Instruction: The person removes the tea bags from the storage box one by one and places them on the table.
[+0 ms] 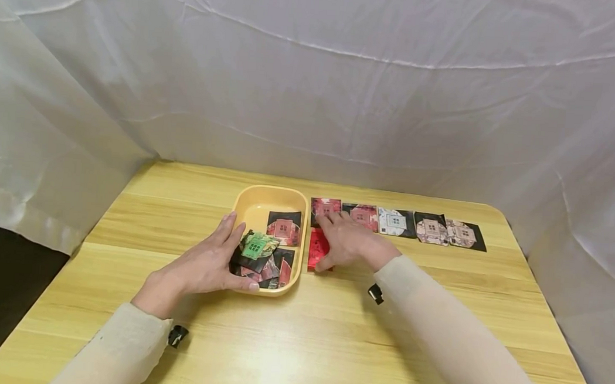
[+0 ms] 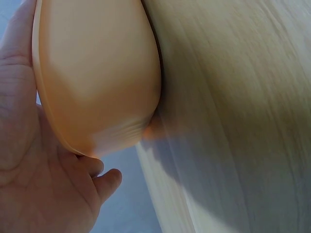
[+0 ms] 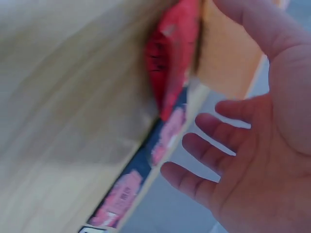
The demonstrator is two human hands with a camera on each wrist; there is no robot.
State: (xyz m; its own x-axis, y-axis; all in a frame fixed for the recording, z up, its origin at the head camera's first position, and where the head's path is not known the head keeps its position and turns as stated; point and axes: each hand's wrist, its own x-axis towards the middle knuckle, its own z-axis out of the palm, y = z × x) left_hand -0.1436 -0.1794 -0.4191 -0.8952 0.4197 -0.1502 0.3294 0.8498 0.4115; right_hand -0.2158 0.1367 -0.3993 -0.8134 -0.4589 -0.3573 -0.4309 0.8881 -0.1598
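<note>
A yellow tray [image 1: 271,195] stands on the table, holding several small square packets, among them a green-and-black packet [image 1: 253,246] and a red-and-black packet [image 1: 284,227]. My left hand [image 1: 202,271] holds the tray's near left corner, fingers along the left side and thumb on the front rim. In the left wrist view, the hand [image 2: 43,160] lies against the tray wall [image 2: 102,73]. Just right of the tray is a shiny red packet [image 1: 317,248]. My right hand [image 1: 349,241] is over it, fingers loosely spread; the right wrist view shows the red packet [image 3: 172,53] apart from the palm.
A row of packets runs along the table's back: a red one [image 1: 326,206], another red one [image 1: 365,217], a white-and-black one [image 1: 395,222] and beige ones [image 1: 432,229] farther right. A pale cloth [image 1: 313,98] hangs behind the wooden table [image 1: 287,343].
</note>
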